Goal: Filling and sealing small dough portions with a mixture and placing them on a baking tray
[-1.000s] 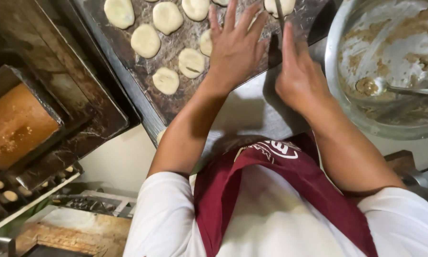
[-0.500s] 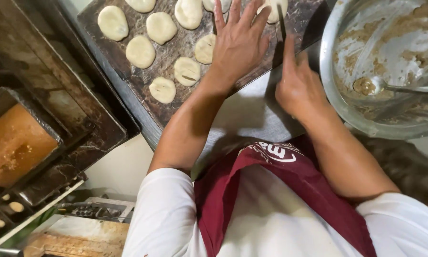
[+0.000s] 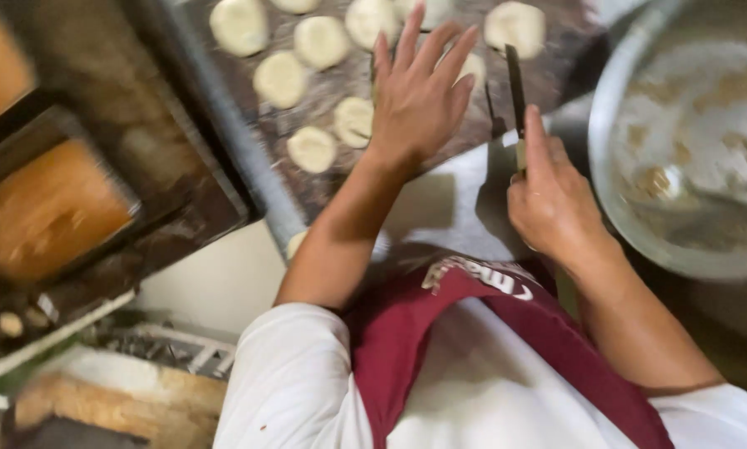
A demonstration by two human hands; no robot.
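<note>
Several flat round dough pieces point(image 3: 311, 148) lie on a dark floured tray point(image 3: 228, 133). My left hand point(image 3: 419, 100) is spread open, palm down, over the dough at the tray's near edge and touches or hovers on a piece there. My right hand point(image 3: 556, 204) grips the handle of a thin dark knife point(image 3: 515, 79), whose blade points away from me over the tray's right part, beside my left hand. The picture is blurred by motion. My white sleeves and dark red apron point(image 3: 473, 333) fill the bottom.
A large metal bowl point(image 3: 618, 224) smeared with dough residue stands at the right, with a utensil inside. Dark baking tins holding a brown mass point(image 3: 49, 212) sit at the left. Below them are a shelf with small items and a wooden surface point(image 3: 115, 407).
The view has shifted and blurred. My left hand stays spread over the dough and my right hand still holds the knife upright beside it, a little closer to me.
</note>
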